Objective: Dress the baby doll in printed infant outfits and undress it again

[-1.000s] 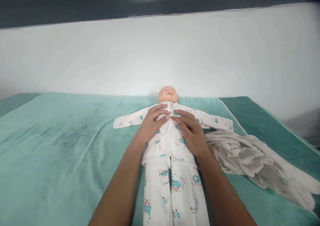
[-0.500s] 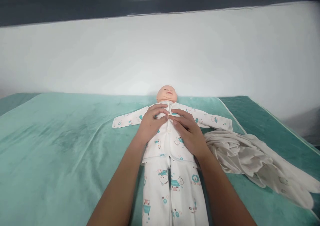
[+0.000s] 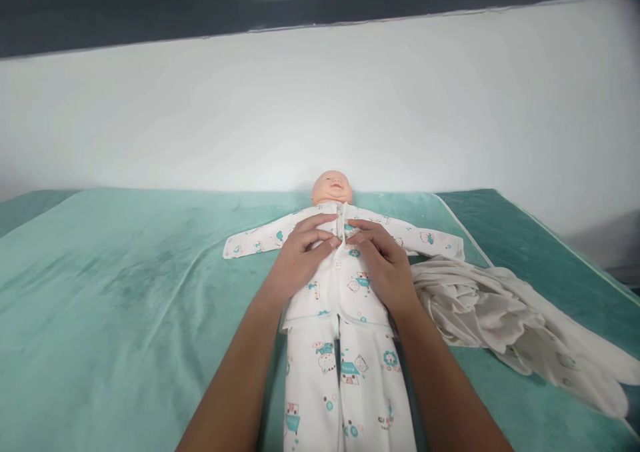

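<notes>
A baby doll (image 3: 333, 187) lies on its back on the green blanket (image 3: 125, 292), dressed in a white printed top (image 3: 345, 285) and matching trousers (image 3: 345, 385). Its sleeves spread out to both sides. My left hand (image 3: 297, 255) rests on the left side of the doll's chest, fingers stretched toward the buttoned front. My right hand (image 3: 383, 262) lies on the right side, fingertips at the button strip. The fingertips of both hands meet at the centre seam and press on the fabric; whether they pinch it is unclear.
A crumpled white cloth (image 3: 500, 312) lies on the blanket to the right of the doll. A white wall (image 3: 320, 105) rises right behind the doll's head. The darker green mattress edge (image 3: 540, 239) shows at the right.
Both hands stay on the doll's chest; the fingertips have shifted slightly lower along the button strip. The view has moved a little.
</notes>
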